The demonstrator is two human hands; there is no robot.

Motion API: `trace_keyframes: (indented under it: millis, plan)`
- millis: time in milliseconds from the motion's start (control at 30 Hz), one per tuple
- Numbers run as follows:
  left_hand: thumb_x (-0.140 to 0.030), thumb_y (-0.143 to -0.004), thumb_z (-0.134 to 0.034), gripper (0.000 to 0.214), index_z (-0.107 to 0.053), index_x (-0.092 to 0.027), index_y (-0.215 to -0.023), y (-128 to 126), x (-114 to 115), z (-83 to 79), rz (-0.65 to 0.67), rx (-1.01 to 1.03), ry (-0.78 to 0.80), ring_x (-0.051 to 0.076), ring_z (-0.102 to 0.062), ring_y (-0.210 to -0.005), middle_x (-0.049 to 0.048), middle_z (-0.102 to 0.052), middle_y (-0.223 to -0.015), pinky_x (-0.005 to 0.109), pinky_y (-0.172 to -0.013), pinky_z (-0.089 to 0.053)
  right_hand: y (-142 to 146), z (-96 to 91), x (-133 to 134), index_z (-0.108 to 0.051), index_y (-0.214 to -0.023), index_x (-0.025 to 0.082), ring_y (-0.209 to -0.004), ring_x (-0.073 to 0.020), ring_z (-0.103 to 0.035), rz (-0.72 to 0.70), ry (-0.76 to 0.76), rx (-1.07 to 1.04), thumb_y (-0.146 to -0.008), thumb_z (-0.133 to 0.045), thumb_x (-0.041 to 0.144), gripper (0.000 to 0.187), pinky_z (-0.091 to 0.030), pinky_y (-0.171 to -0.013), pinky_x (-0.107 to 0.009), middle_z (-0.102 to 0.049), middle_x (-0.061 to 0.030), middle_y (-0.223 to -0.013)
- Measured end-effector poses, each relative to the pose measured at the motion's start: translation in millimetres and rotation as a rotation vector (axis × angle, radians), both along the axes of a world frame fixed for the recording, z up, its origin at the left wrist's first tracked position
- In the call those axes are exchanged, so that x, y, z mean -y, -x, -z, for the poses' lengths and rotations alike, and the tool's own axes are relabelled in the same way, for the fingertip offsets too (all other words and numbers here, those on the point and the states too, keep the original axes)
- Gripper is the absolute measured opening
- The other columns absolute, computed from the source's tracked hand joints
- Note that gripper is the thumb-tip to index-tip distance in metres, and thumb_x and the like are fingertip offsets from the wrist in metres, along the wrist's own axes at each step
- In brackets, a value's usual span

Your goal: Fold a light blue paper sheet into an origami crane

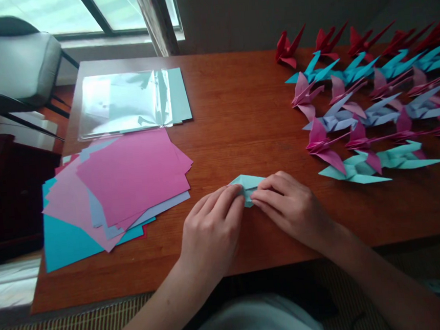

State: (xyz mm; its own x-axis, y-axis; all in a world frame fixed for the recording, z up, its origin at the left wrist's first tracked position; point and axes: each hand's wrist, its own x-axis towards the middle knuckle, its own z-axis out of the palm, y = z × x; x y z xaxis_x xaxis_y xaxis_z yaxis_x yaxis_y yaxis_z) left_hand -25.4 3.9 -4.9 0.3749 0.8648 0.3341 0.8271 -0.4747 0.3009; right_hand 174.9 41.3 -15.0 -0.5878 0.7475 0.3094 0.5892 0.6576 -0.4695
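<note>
A small piece of folded mint-green origami paper (247, 181) lies near the front edge of the wooden table, between my two hands. My left hand (214, 224) has its fingers bent together on the left part of the paper, partly covering it. From the right, my right hand (291, 207) pinches the paper's other side between thumb and fingers. Creases and layered flaps show in the gap between the fingertips. To the right, two mint-green paper cranes (359, 167) sit at the front of several rows of finished cranes.
Loose square sheets in pink (136, 172), lilac and blue lie fanned at the left. Behind them is a clear plastic packet (122, 101) of mint paper. Rows of red cranes (287, 48), blue, pink and lilac ones fill the right side. A chair (11, 65) stands beyond the table's left edge.
</note>
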Motion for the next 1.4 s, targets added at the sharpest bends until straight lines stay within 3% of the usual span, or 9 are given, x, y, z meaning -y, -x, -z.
trace_keyframes:
  millis: [300, 633, 900, 1033, 1400]
  plan:
    - [-0.016, -0.096, -0.057, 0.014, -0.068, -0.020, -0.104, -5.3, 2.2, 3.3, -0.095, 0.109, 0.103, 0.025, -0.069, -0.109, 0.0049, -0.073, -0.122, 0.038, -0.091, -0.056, -0.5, 0.1, 0.6, -0.071, -0.094, 0.017, -0.084, -0.0198, -0.055, -0.005, 0.062, -0.028, -0.095, -0.061, 0.016, 0.010, -0.050, -0.076, -0.035, -0.064, -0.0072, -0.091]
    - [-0.019, -0.097, -0.057, 0.016, -0.072, -0.021, -0.105, -0.3, 3.0, 3.8, -0.042, 0.101, 0.052, 0.025, -0.070, -0.108, 0.0064, -0.073, -0.124, 0.038, -0.088, -0.059, -2.3, 1.7, 3.9, -0.071, -0.098, 0.018, -0.083, -0.0191, -0.058, -0.037, 0.060, -0.025, -0.096, -0.058, 0.014, 0.014, -0.050, -0.075, -0.034, -0.065, -0.0062, -0.090]
    - [-0.017, -0.095, -0.059, 0.013, -0.070, -0.020, -0.102, -4.4, 1.2, 2.7, -0.100, 0.090, 0.061, 0.022, -0.072, -0.104, 0.0049, -0.075, -0.120, 0.035, -0.089, -0.057, 14.4, -1.3, 4.8, -0.064, -0.092, 0.019, -0.088, -0.0221, -0.058, 0.130, 0.133, 0.010, -0.098, -0.052, 0.015, 0.013, -0.050, -0.080, -0.039, -0.063, -0.0072, -0.092]
    - [-0.016, -0.096, -0.059, 0.013, -0.069, -0.019, -0.103, -6.4, 0.5, 2.4, -0.107, 0.084, 0.063, 0.023, -0.071, -0.104, 0.0044, -0.075, -0.119, 0.036, -0.088, -0.057, 14.3, -0.8, 6.1, -0.063, -0.093, 0.020, -0.089, -0.0226, -0.058, 0.153, 0.110, -0.002, -0.097, -0.055, 0.015, 0.010, -0.050, -0.082, -0.039, -0.063, -0.0072, -0.093]
    - [-0.017, -0.099, -0.056, 0.014, -0.069, -0.016, -0.102, -4.4, -1.5, -1.0, -0.056, 0.010, 0.002, 0.020, -0.071, -0.104, 0.0056, -0.076, -0.116, 0.032, -0.090, -0.055, -8.4, -2.5, -0.1, -0.070, -0.098, 0.021, -0.087, -0.0201, -0.057, 0.003, -0.080, 0.045, -0.095, -0.061, 0.013, 0.012, -0.051, -0.076, -0.034, -0.068, -0.0071, -0.096]
